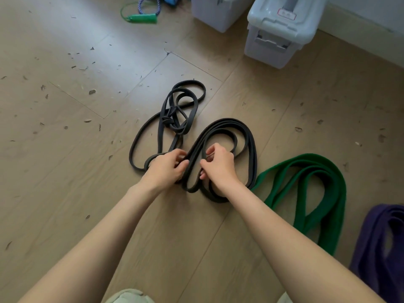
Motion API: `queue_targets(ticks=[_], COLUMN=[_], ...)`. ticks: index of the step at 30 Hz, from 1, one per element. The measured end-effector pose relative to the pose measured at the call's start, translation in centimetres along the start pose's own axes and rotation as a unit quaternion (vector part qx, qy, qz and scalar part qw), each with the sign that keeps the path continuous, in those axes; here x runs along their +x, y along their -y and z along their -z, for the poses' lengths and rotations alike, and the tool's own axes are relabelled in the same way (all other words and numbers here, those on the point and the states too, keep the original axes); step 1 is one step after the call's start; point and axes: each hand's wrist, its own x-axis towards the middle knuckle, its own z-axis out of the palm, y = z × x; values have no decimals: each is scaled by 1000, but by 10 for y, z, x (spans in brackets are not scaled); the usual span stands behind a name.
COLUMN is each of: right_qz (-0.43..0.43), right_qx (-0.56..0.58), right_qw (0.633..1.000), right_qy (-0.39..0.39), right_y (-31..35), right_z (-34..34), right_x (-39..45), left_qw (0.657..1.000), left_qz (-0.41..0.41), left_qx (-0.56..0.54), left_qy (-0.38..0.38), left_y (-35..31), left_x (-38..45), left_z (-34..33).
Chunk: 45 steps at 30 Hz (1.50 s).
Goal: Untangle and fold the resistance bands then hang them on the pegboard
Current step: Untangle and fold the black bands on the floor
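Soft daylight from upper left, pale glare on floor (122, 62); faint shadows; wide-angle bowing at edges; focus adequate.

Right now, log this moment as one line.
left hand: grips black bands | right hand: grips same | green band: floor

The black bands (227, 136) look like smooth matt rubber with a faint sheen along the edges. The green band (323, 182) and the purple band (384, 237) have a dull, slightly fuzzy, cloth-like surface. The floor (65, 149) is pale wood-grain plank with a low-gloss finish, flecked with dark debris. The storage boxes (275, 33) are translucent, semi-gloss plastic.
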Motion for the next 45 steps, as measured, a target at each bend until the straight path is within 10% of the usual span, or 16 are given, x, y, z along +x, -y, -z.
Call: queue_targets(ticks=[5,10,17,27,45], right_qz=[-68,-88,107,147,-34], right_qx=[95,146,-230,-446,-211], right_qw=[993,978,958,869,972], right_qy=[-28,122,-133,-157,-94], right_y=[8,12,0,-4,-10], right_z=[6,5,41,69,87], right_x=[14,-2,24,78,88], left_qw=[992,992,978,935,950], left_qz=[50,-1,-19,-6,-8], left_qx=[29,119,207,338,299], left_qy=[110,52,35,-110,-84], left_y=[-5,4,11,1,-3], left_x=[-4,-4,-11,-13,-17], left_z=[-2,-9,-11,-43,-55])
